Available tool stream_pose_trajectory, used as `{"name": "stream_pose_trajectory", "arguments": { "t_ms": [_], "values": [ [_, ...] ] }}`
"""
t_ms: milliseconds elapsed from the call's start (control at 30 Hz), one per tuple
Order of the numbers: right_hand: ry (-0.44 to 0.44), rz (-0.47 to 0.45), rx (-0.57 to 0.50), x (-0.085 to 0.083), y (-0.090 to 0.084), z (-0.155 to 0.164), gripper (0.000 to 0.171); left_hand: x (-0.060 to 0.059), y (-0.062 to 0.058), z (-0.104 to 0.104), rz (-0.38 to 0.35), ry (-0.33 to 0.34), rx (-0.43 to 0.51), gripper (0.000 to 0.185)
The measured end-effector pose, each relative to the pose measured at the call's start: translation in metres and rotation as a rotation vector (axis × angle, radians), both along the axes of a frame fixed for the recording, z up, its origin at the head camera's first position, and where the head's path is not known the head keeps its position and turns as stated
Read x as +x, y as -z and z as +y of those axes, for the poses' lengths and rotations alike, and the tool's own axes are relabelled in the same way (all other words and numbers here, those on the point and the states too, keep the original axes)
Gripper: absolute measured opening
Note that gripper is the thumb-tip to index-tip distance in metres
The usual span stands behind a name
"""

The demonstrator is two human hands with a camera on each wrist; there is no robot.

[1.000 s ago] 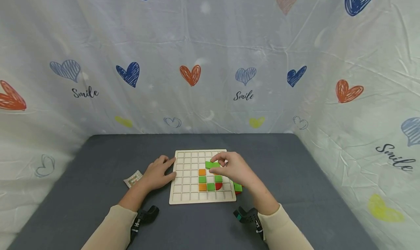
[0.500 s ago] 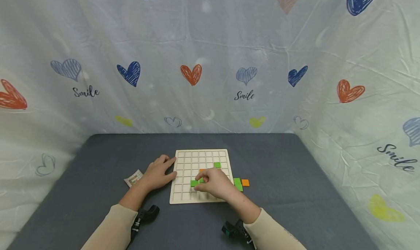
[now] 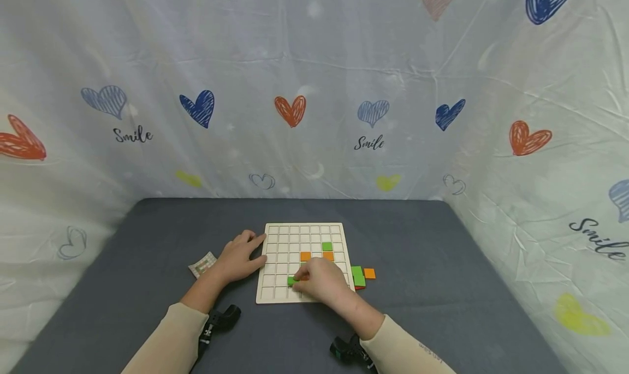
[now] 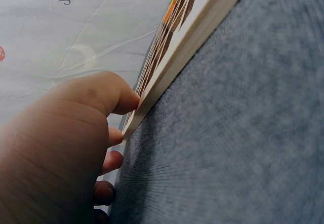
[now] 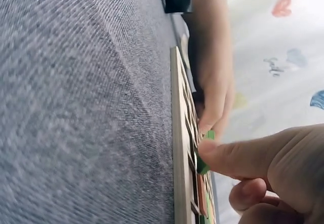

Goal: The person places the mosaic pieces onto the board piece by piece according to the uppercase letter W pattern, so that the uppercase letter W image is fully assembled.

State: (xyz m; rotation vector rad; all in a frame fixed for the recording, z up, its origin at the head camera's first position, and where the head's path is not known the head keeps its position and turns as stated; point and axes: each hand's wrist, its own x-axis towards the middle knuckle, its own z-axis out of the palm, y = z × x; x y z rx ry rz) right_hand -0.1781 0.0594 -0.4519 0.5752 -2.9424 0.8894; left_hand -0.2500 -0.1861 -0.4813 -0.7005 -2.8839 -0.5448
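A pale wooden grid board (image 3: 275, 248) lies on the dark table. My right hand (image 3: 321, 280) is over the lower middle of the board and pinches a green square tile (image 3: 291, 281) between thumb and fingers. In the right wrist view that green tile (image 5: 203, 167) stands tilted at the grid, beside an orange tile (image 5: 202, 196). My left hand (image 3: 238, 259) rests on the table, its thumb and index fingertip touching the board's left edge (image 4: 167, 77). Orange tiles (image 3: 328, 256) and a green tile (image 3: 327, 246) sit in cells farther back. The right hand hides other tiles.
Beside the board's right edge lie loose green tiles (image 3: 358, 276), a bit of red under them, and an orange tile (image 3: 369, 273). A small patterned card (image 3: 202, 265) lies left of my left hand. A printed curtain (image 3: 314, 161) stands behind the table.
My right hand has carried the green tile from the board's back right toward the front left, then lowered it to the grid. My left hand stays at the board's edge.
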Motion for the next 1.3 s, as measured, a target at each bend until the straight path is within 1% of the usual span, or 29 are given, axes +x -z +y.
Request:
{"name": "stream_pose_trajectory", "arguments": {
  "t_ms": [200, 333, 400, 500, 567, 633, 667, 733, 933, 1033, 1100, 1200, 1300],
  "values": [
    [0.011, 0.072, 0.023, 0.005, -0.001, 0.001, 0.005, 0.000, -0.001, 0.003, -0.002, 0.007, -0.001, 0.061],
    [-0.021, 0.117, 0.094, 0.008, -0.005, 0.001, 0.005, -0.002, -0.001, 0.005, -0.008, 0.003, -0.006, 0.061],
    [-0.058, 0.110, 0.125, 0.009, -0.008, 0.003, 0.007, -0.003, -0.002, 0.006, -0.011, 0.000, -0.004, 0.061],
    [-0.125, 0.070, 0.151, 0.008, -0.011, 0.008, 0.011, -0.005, -0.004, 0.006, 0.000, 0.001, -0.001, 0.060],
    [-0.163, 0.042, 0.174, 0.008, -0.012, 0.013, 0.016, -0.007, -0.004, 0.006, 0.006, 0.005, -0.002, 0.060],
    [-0.177, 0.028, 0.195, 0.009, -0.010, 0.021, 0.024, -0.007, -0.004, 0.006, 0.007, 0.011, -0.005, 0.060],
    [-0.169, 0.024, 0.200, 0.009, -0.009, 0.027, 0.030, -0.007, -0.003, 0.006, 0.001, 0.012, -0.005, 0.060],
    [-0.140, 0.032, 0.208, 0.012, -0.007, 0.040, 0.031, -0.006, -0.002, 0.005, -0.007, 0.017, 0.000, 0.061],
    [0.050, 0.052, 0.191, 0.021, -0.013, 0.090, 0.027, -0.003, 0.003, 0.003, 0.003, 0.011, 0.012, 0.062],
    [0.114, 0.046, 0.214, 0.023, -0.015, 0.110, 0.030, -0.002, 0.003, 0.002, 0.006, 0.002, 0.003, 0.062],
    [0.145, 0.039, 0.231, 0.023, -0.013, 0.119, 0.028, -0.001, 0.003, 0.001, 0.007, -0.002, 0.000, 0.062],
    [0.175, 0.048, 0.252, 0.019, -0.009, 0.126, 0.021, -0.001, 0.002, 0.000, 0.013, -0.004, 0.003, 0.062],
    [0.216, 0.063, 0.240, 0.014, -0.005, 0.128, 0.017, 0.000, 0.002, 0.001, 0.014, 0.002, 0.008, 0.061]
  ]
}}
